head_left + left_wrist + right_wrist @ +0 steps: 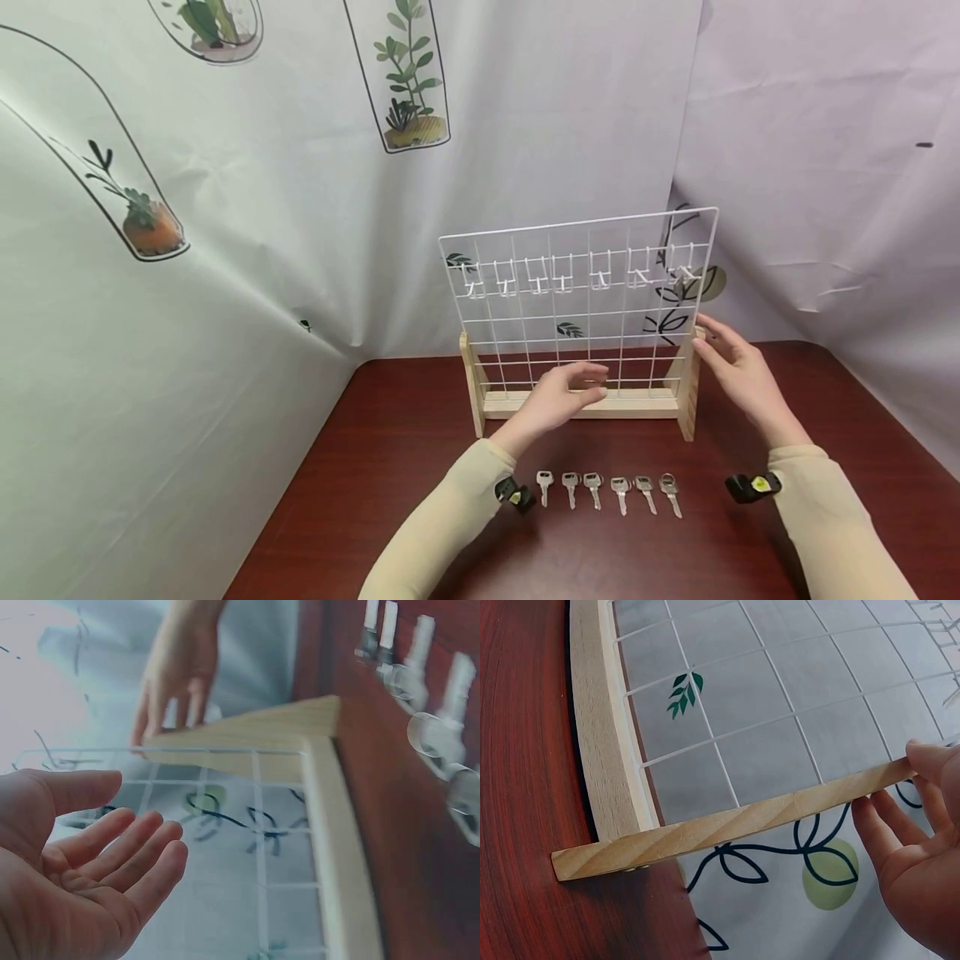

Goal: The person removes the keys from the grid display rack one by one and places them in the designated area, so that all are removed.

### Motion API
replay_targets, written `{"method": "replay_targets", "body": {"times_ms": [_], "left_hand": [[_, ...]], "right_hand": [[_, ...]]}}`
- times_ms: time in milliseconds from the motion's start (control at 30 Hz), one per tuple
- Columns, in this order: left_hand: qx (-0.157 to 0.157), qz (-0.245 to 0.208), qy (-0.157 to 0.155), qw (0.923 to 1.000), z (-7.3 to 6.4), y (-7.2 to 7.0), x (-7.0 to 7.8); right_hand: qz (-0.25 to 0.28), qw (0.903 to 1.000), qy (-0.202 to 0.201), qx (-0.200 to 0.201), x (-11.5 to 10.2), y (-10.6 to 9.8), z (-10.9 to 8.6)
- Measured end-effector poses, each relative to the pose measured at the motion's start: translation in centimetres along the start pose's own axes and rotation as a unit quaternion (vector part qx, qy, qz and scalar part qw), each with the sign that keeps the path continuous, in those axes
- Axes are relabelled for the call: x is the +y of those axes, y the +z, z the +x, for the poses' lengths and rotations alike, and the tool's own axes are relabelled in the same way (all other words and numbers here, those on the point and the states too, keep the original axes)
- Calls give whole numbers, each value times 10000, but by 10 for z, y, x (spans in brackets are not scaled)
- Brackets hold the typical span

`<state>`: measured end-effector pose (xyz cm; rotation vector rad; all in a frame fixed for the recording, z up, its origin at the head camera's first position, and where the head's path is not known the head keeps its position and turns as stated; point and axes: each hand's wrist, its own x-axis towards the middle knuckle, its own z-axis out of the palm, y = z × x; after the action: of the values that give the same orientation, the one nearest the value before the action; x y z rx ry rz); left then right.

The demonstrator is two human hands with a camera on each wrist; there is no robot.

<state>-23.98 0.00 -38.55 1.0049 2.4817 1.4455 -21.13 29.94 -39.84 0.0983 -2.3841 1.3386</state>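
Note:
A white wire grid rack (pixel 577 317) stands upright in a light wood base (pixel 581 406), with several white hooks (pixel 600 281) along its upper part. My right hand (pixel 744 379) is at the rack's right side post. In the right wrist view, the thumb and fingers of that hand pinch the upper end of the wooden post (pixel 727 817) from opposite sides. My left hand (pixel 558 397) is in front of the grid's lower part, fingers loosely bent, holding nothing. Its palm and spread thumb show in the left wrist view.
Several silver keys (pixel 620 493) lie in a row on the dark red table (pixel 360 500), in front of the rack. A pale cloth backdrop (pixel 562 108) with printed plants hangs behind and at both sides.

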Motion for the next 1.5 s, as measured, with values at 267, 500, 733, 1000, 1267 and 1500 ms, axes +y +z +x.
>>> {"method": "replay_targets", "body": {"times_ms": [267,500,733,1000,1267,1500], "left_hand": [[-21,-270,467,9985,18,-5,36],[-13,-425,719,9965,31,-12,68],[17,-507,1045,9932,38,-15,95],[86,-328,1068,9937,46,-9,104],[130,-151,867,9960,66,5,101],[454,25,493,9977,83,16,100]], "right_hand": [[42,10000,-80,15,0,-1,1],[145,9996,-206,94,1,0,3],[78,9999,-82,43,-1,-2,2],[108,9999,-29,-70,-1,-2,1],[215,9997,2,-132,-2,-2,0],[161,9998,-118,-42,0,-2,-1]]}}
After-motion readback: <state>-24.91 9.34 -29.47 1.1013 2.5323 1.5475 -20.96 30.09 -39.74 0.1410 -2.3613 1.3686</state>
